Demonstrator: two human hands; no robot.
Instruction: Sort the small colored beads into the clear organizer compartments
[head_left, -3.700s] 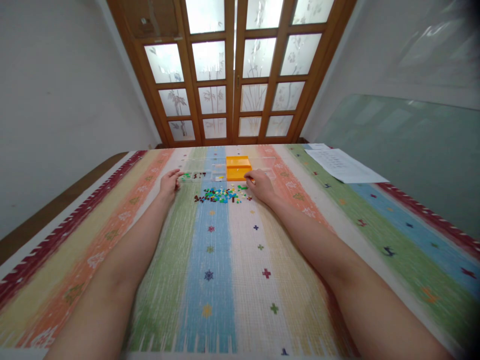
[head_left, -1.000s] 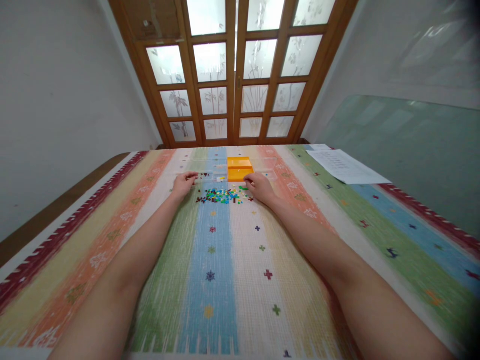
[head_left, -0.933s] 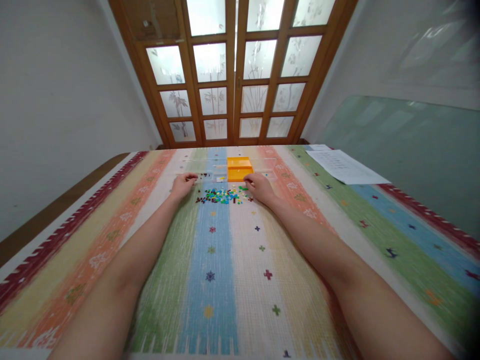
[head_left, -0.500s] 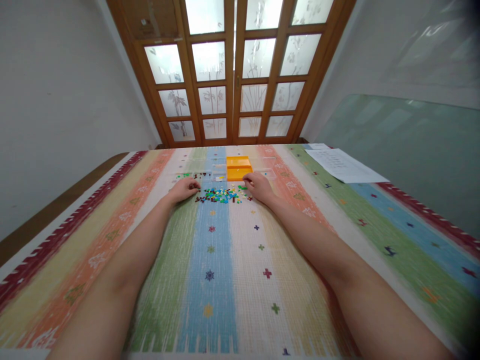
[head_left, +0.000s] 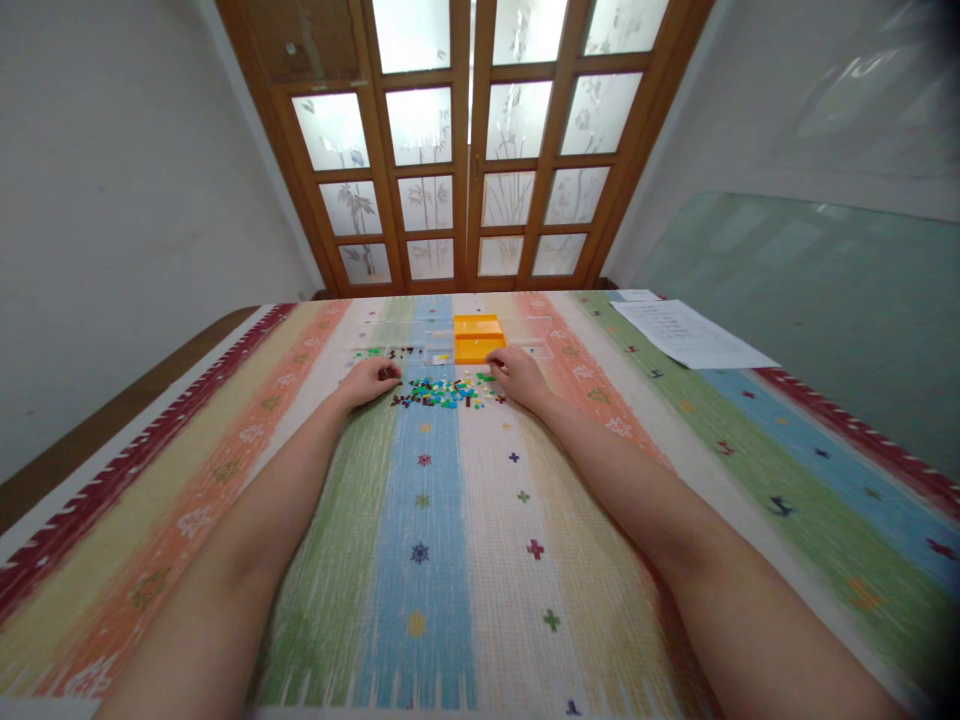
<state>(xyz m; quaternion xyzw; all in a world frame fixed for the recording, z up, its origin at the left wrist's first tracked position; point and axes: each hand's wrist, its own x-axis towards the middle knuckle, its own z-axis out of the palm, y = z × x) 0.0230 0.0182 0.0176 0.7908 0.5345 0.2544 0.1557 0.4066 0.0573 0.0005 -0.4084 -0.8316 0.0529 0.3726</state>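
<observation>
A spread of small coloured pieces, in green, blue, yellow and dark brown, lies on the striped tablecloth. At its left edge rests my left hand, fingers curled in and thumb close to them. My right hand is at the pile's right edge, just in front of the open orange box, its thumb and forefinger pinched together. Anything between the fingers of either hand is too small or hidden to make out. Behind my left hand, a clear plastic case holds dark and green pieces in its left part.
White printed sheets lie on the tablecloth at the far right. A pale green glass panel stands beyond the table's right side. Wooden doors with frosted panes close off the far end.
</observation>
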